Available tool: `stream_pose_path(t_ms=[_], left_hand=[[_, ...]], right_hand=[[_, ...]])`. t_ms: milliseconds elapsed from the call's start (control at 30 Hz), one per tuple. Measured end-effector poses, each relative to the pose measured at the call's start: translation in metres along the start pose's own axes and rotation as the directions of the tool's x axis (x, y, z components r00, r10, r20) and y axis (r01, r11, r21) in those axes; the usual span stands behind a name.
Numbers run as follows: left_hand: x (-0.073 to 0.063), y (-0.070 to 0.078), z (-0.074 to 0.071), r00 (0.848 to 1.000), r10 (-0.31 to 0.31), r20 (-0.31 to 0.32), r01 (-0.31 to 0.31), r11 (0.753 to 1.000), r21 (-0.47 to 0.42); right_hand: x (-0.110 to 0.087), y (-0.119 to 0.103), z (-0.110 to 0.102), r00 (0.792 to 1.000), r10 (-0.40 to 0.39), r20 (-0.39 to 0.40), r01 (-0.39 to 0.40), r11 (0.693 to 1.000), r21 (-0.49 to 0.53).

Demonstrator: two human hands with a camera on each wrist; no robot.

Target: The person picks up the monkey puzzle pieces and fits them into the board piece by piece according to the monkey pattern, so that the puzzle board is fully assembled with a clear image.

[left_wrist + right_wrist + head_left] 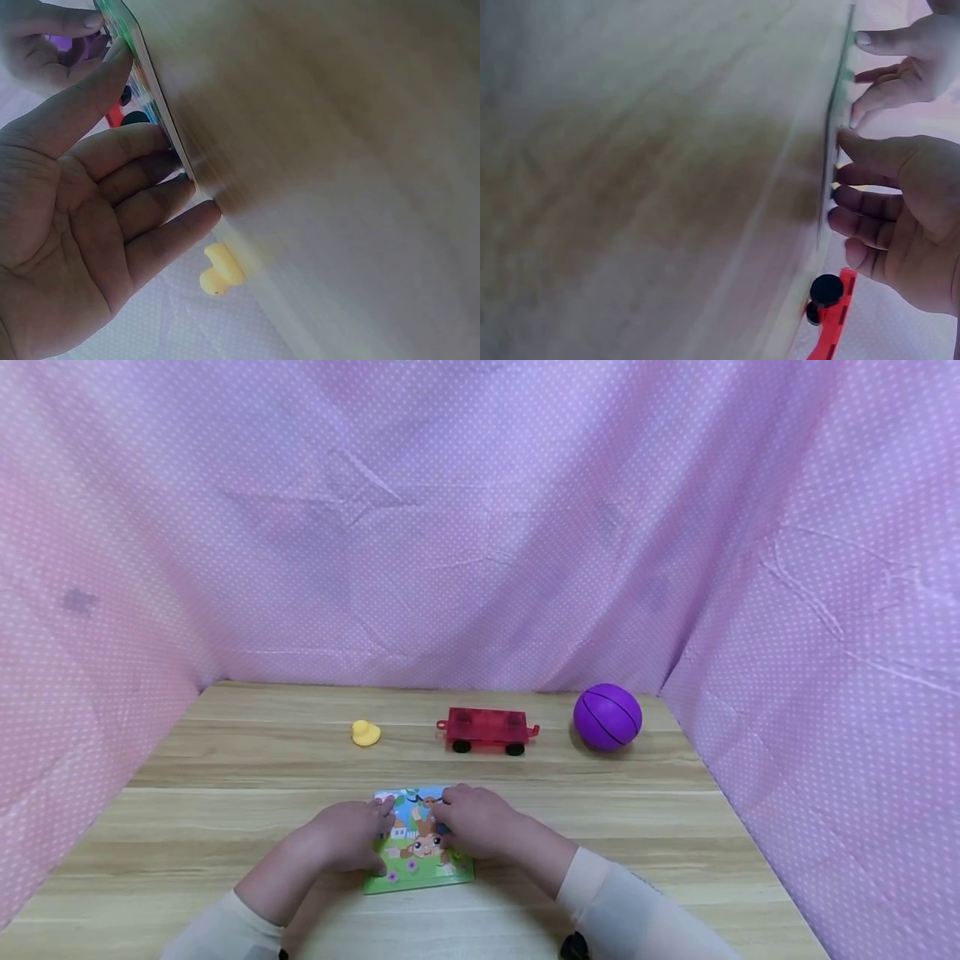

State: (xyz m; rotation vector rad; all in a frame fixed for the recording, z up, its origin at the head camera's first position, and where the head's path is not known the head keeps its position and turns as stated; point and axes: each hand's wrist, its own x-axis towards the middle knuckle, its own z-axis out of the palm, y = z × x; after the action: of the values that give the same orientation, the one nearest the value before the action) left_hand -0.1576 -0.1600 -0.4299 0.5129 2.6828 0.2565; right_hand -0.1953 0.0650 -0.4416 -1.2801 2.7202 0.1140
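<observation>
A square picture board (420, 878), printed with a cartoon animal, flowers and a small house, lies flat on the wooden table. My left hand (345, 837) rests on its left side, thumb near the lower corner and fingertips higher up. In the left wrist view the fingers (142, 199) are spread and fairly straight along the board's edge. On the right side, my right hand (480, 822) touches the printed face with its fingertips. The right wrist view shows the thumb and loosely bent fingers (870, 202) against the board. Both hands cover parts of the picture.
Behind the board stand a yellow rubber duck (366, 733), a red toy wagon (487, 727) with black wheels, and a purple ball (607, 717) at the back right. Pink dotted cloth (450, 568) hangs around the wooden table (637, 835) at the back and sides.
</observation>
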Motion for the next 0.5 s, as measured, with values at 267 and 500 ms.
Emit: stream_pose_path(t_ms=[267, 500], left_hand=[[-0.001, -0.001, 0.002, 1.0, 0.016, -0.017, -0.016, 1.0, 0.013], [-0.001, -0.001, 0.002, 1.0, 0.025, -0.012, -0.025, 1.0, 0.018]], right_hand=[[-0.014, -0.003, -0.001, 0.991, -0.131, -0.041, 0.13, 0.991, -0.016], [-0.024, -0.003, 0.003, 0.989, -0.145, -0.026, 0.145, 0.989, 0.006]])
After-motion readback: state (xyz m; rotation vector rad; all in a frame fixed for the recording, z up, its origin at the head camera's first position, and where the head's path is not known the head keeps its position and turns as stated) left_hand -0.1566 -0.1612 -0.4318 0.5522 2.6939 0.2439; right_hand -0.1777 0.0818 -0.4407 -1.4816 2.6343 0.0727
